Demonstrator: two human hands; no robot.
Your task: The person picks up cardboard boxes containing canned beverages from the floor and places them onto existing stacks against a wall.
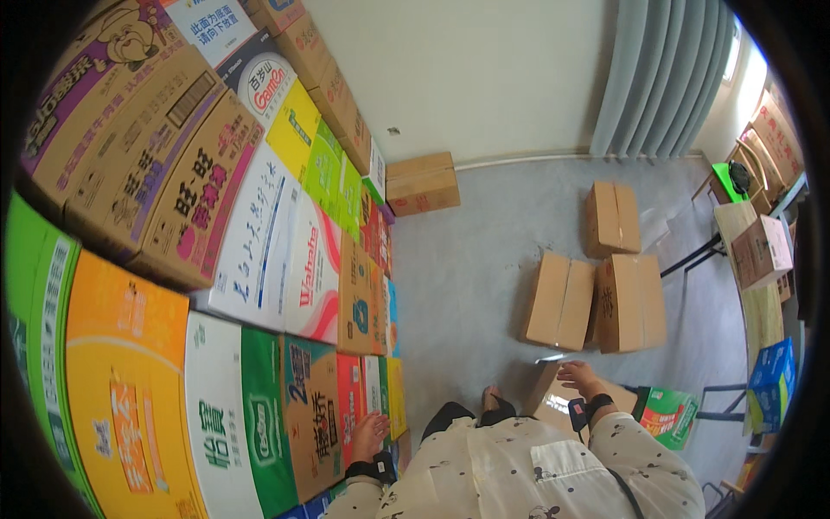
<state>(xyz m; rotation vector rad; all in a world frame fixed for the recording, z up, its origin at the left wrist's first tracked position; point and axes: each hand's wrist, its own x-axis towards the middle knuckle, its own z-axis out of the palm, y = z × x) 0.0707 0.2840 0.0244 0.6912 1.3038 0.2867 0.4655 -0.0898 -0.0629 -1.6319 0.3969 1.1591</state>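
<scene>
My left hand is held low beside the stacked cartons, nearest a red carton. Its fingers are stretched out and nothing shows in them; whether they touch the cardboard I cannot tell. Over on the other side, my right hand hovers above or against a brown carton on the floor, fingers apart and holding nothing visible. That carton is partly covered by my arm and shirt. A dark band circles each wrist. Close to my right forearm lies a green and red carton.
A tall wall of cartons in many colours runs along the left. Three brown cartons stand ahead on the grey floor, and another carton sits by the far wall. A table with boxes stands right; a grey curtain hangs behind.
</scene>
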